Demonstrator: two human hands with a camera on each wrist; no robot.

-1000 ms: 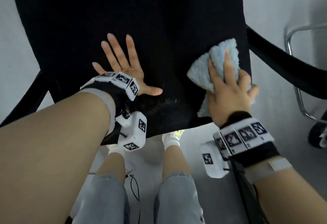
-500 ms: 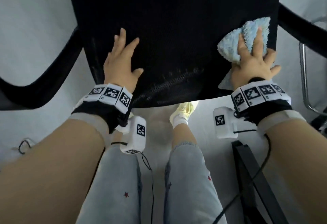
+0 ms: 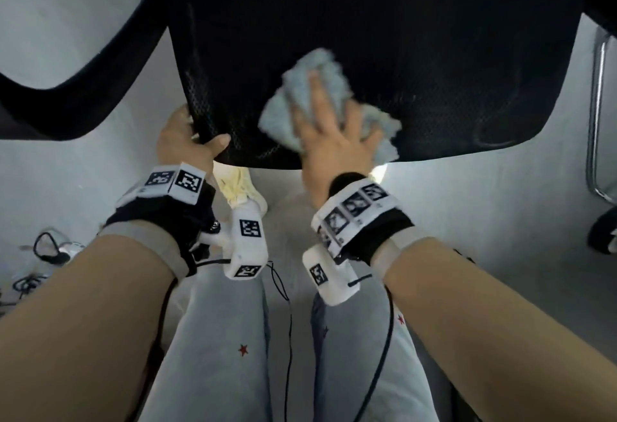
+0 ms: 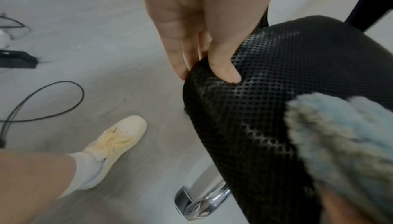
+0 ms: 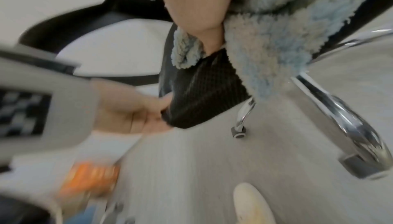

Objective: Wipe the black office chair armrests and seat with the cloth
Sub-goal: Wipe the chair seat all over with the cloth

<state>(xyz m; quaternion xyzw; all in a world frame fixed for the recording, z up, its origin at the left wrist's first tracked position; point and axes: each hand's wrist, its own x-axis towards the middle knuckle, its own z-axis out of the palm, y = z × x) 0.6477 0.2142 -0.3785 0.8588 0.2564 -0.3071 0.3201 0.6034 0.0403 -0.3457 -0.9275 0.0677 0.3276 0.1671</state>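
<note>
Pale grey floor under us, w/ loose black cables off to the left. Nearest to us are our own legs in light jeans and a cream shoe planted by the chair.

Next out, our left hand clamps the front left corner of the seat: thumb on top of the mesh, fingers curled under the edge. We judge that's the right place to hold, since the chair sits on chrome legs w/ casters and will prob roll or swivel under a push unless braced there.

Just beside it, our right hand lies w/ fingers spread and flat on the cloth, pressing it onto the front middle of the seat; it doesn't pinch or ball it. The cloth is pale blue, fluffy, bunched in folds, one flap hanging over the front edge in the right wrist view. It should be light, soft and limp, so we guess a flat palm on top works better than a pinch, or it'll fold up and skid.

The seat is black, w/ a honeycomb mesh cover that shines a bit along the front lip. Looks firm w/ slight give, grippy rather than slick, so the cloth may drag.

Farther out, the left armrest curves away, a smooth black bar, prob hard and slicker to wipe. The right armrest barely shows at the frame edge.
</note>
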